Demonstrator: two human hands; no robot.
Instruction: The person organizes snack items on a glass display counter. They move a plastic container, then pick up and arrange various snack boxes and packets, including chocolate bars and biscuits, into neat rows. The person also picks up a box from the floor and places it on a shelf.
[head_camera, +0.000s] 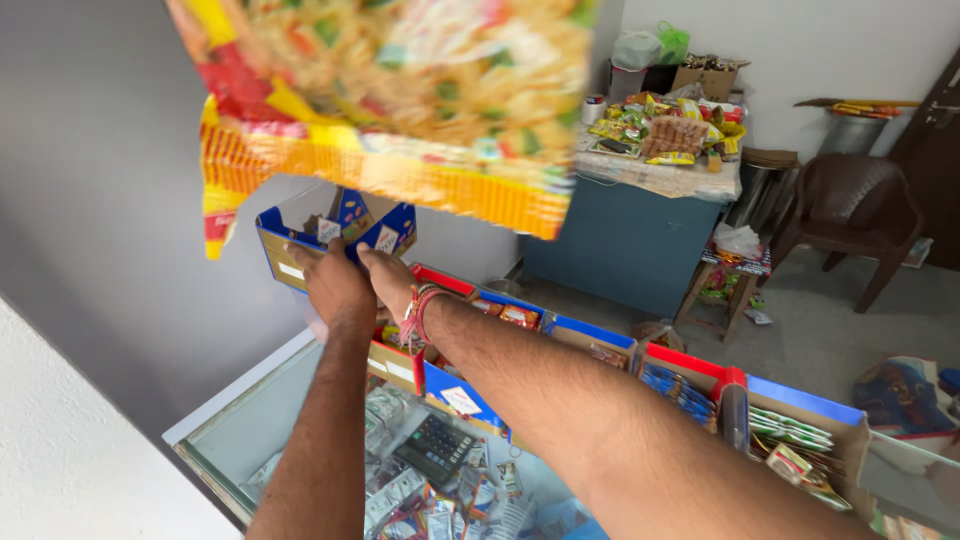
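Both the left hand (338, 285) and the right hand (392, 283) grasp the blue cardboard box (335, 235) above the desk (270, 420), probably light but easily bent, so its stiffer bottom edge seems the safest hold.

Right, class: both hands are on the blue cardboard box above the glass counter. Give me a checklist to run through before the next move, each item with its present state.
1. Left hand gripping the blue cardboard box: ok.
2. Right hand on the box: ok.
3. Box level: not ok, tilted.
4. View ahead: not ok, hanging snack packet blocks it.
5. Box contents secure: cannot tell.
6. Glass counter below intact: ok.
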